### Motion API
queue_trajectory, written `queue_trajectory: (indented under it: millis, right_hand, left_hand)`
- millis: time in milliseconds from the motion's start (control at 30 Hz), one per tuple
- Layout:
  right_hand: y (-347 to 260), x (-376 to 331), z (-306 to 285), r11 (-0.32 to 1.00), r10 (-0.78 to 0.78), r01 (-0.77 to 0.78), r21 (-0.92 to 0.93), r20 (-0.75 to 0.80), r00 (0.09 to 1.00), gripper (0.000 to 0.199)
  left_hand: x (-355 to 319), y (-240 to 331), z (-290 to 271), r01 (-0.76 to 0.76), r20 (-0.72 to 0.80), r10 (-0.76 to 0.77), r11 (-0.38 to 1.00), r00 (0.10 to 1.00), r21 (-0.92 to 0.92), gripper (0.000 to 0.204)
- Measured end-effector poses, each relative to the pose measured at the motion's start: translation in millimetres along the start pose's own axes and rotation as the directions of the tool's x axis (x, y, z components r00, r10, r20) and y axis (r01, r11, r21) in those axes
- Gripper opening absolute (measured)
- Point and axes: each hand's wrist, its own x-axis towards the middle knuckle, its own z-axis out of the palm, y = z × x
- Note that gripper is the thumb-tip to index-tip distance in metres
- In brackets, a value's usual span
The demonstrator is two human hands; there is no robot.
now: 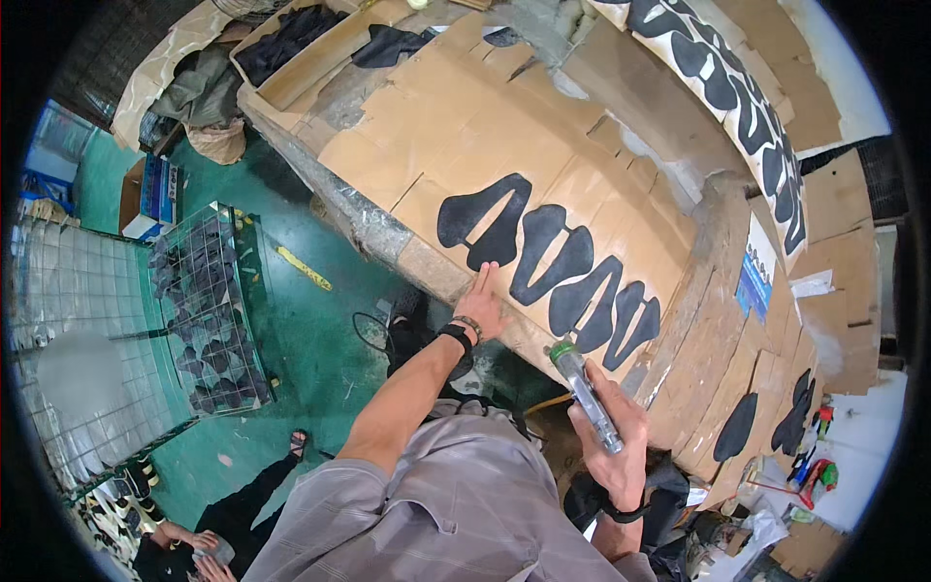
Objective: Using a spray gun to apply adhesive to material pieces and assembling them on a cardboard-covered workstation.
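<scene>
Several black U-shaped cut pieces lie in a row on the cardboard-covered bench [441, 116]. Fingertips of my left hand [482, 306] press on the lower tip of the leftmost black piece [499, 238], the index and middle fingers stretched out and the palm over the bench edge. My right hand [618, 427] is wrapped round a clear cylindrical tube with a green collar [587, 396]. The tube is tilted, its green end pointing toward the lower tip of the third black piece [586, 299]. The rightmost black piece [632, 325] lies just beyond the tube.
A curved white panel with black pieces [722, 92] stands along the bench's far right. Loose black pieces [735, 427] lie at the right. A wire rack [208, 310] holds more dark pieces at left. Another person's hands [208, 553] show at lower left.
</scene>
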Motion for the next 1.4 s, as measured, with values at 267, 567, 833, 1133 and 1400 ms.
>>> queue_trajectory:
  millis: [267, 567, 833, 1133, 1400]
  right_hand:
    - [0.6, -4.9, -5.9, 1.000, -0.019, 0.019, -0.007, 0.055, 0.998, 0.067]
    - [9.7, -12.1, -9.9, 0.998, 0.045, -0.049, 0.042, 0.084, 0.995, 0.062]
    - [22.0, -36.2, -3.9, 0.939, 0.339, -0.336, 0.077, -0.034, 0.940, 0.023]
    - [18.0, 28.2, 66.4, 0.980, 0.040, -0.094, 0.174, 0.294, 0.955, 0.024]
    - [26.9, 29.6, 63.8, 0.960, 0.129, -0.211, 0.185, 0.376, 0.917, 0.023]
  left_hand:
    - [0.9, 3.4, 6.6, -0.003, 0.014, 0.003, 0.999, 1.000, 0.032, 0.064]
    - [3.6, -10.3, 8.4, 0.020, 0.087, -0.028, 0.996, 0.996, 0.084, 0.075]
    - [23.6, 34.0, -7.7, 0.028, 0.260, -0.026, 1.000, 0.965, -0.006, 0.070]
    - [-13.9, -6.4, -1.8, 0.202, 0.079, -0.197, 0.978, 0.977, -0.059, 0.023]
    - [-83.9, -80.7, -8.2, 0.354, -0.049, -0.411, 0.834, 0.910, -0.422, 0.045]
